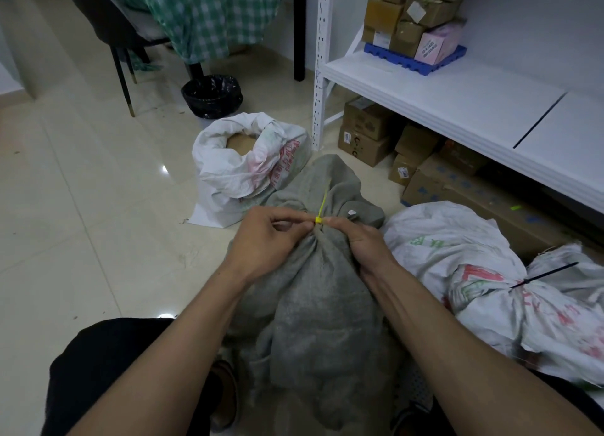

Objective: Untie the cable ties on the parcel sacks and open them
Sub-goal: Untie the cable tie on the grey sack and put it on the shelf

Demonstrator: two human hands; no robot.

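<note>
The person is sitting on the floor with a grey sack (313, 291) standing between the knees, which is keeping it upright and putting its gathered neck within easy reach. A yellow cable tie (317, 220) is cinching that neck, and its thin tail is sticking up and away toward the far side.

The left hand (268, 239) is coming in from the left with its fingers curled, and its thumb and forefinger are pinching at the tie's small square head. The right hand (358, 239) is gripping the bunched cloth just right of the tie, with its fingertips meeting the head from the other side. This hold is probably bracing the neck so the lock can be worked without the cloth twisting. Whether the tie is loosening at all is impossible to tell from here.

At the near right, a white sack (483, 272) is lying on its side, its neck closed by a black cable tie (539, 277), so it is waiting its turn. Farther away, left of centre, another white sack (242, 164) is standing with its mouth already open and rolled back, showing something brown inside. A white shelf (457, 102) at the far right is carrying cardboard boxes (408, 20), and more boxes are sitting beneath it.
</note>
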